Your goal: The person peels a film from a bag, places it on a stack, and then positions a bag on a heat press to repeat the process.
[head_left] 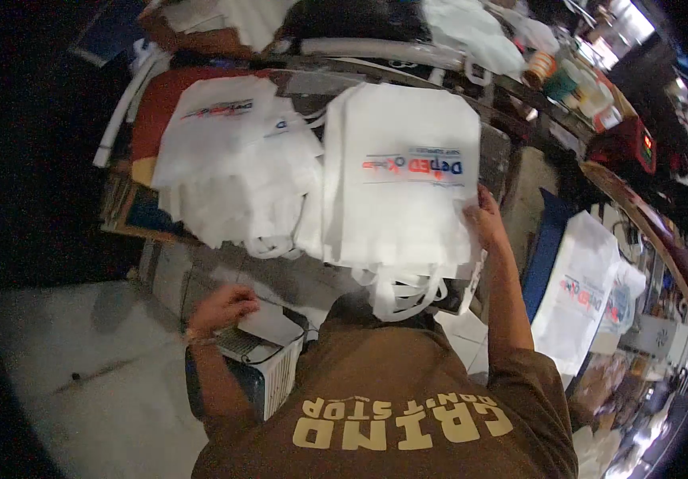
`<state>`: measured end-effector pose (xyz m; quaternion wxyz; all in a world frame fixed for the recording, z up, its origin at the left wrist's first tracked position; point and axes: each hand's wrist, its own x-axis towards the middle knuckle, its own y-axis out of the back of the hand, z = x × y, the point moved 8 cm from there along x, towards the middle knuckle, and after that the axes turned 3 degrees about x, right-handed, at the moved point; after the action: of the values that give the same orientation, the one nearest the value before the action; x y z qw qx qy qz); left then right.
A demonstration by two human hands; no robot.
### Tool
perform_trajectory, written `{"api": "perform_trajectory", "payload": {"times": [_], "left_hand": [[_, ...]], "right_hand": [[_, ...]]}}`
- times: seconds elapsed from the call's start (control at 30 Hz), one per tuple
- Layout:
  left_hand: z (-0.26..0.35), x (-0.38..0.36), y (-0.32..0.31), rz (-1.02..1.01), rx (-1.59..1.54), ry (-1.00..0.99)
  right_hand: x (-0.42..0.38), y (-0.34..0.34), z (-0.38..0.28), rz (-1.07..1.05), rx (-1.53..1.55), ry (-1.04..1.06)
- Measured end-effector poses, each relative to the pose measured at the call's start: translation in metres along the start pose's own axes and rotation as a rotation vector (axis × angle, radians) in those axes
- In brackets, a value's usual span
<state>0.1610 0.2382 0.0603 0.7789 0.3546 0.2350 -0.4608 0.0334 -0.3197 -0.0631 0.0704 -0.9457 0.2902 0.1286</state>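
A stack of white tote bags (412,207) with red and blue printing lies in front of me, its handles towards my body. My right hand (483,217) is at the right edge of the stack, fingers closed on a tote bag's side; some fingertips are hidden. To the left lies a looser, fanned pile of white printed bags (228,180). My left hand (228,307) hangs low at the left, away from the bags, with loosely bent fingers and no held thing visible. Below it is a pale box-like unit (280,367) with slatted sides and a white flap.
More printed white bags (575,295) lie on a blue surface at the right. Bottles and jars (579,88) stand at the back right near a device with a red lit display (646,142). A reddish-brown panel (152,112) lies under the left pile. Tiled floor shows at the lower left.
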Motion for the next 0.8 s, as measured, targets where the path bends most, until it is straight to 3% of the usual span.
{"api": "perform_trajectory", "payload": {"times": [0.1,0.13,0.17,0.2,0.27,0.3,0.37,0.43,0.53,0.6,0.67,0.73,0.77,0.8], "left_hand": [[-0.097,0.035,-0.035,-0.055,0.210,0.155],[-0.143,0.049,-0.041,0.029,0.339,0.322],[-0.170,0.053,-0.038,0.108,0.466,0.485],[-0.162,0.054,-0.038,0.115,0.465,0.475],[-0.120,0.054,-0.030,0.327,0.535,0.318],[-0.117,0.063,-0.027,0.331,0.532,0.309],[-0.074,0.091,-0.006,0.440,0.155,-0.149],[0.015,0.080,0.021,0.586,0.199,-0.177],[0.097,0.086,0.032,0.642,0.205,-0.397],[0.152,0.084,0.015,0.575,0.244,-0.504],[0.185,0.095,-0.013,0.517,0.289,-0.610],[0.204,0.100,-0.047,0.382,0.301,-0.744],[0.213,0.098,-0.065,0.286,0.257,-0.691],[0.225,0.091,-0.079,0.256,0.269,-0.715]], "right_hand": [[-0.017,-0.012,-0.016,0.090,-0.072,-0.020],[-0.020,-0.015,-0.012,0.080,-0.073,-0.013],[-0.022,-0.010,-0.007,0.103,-0.114,0.026],[-0.023,-0.004,-0.007,0.131,-0.155,0.069],[-0.033,-0.004,-0.010,0.139,-0.231,0.086],[-0.043,-0.008,-0.020,0.174,-0.301,0.143],[-0.050,-0.003,-0.024,0.257,-0.590,0.193],[-0.073,-0.012,-0.033,0.315,-0.637,0.271],[-0.131,-0.019,-0.068,0.338,-0.827,0.549],[-0.185,-0.035,-0.134,0.218,-0.521,0.341],[-0.245,-0.022,-0.210,0.152,-0.721,0.434],[-0.323,0.018,-0.299,0.355,-0.788,0.663],[-0.368,0.055,-0.339,0.682,-1.361,0.444],[-0.401,0.128,-0.373,1.010,-1.572,0.609]]}}
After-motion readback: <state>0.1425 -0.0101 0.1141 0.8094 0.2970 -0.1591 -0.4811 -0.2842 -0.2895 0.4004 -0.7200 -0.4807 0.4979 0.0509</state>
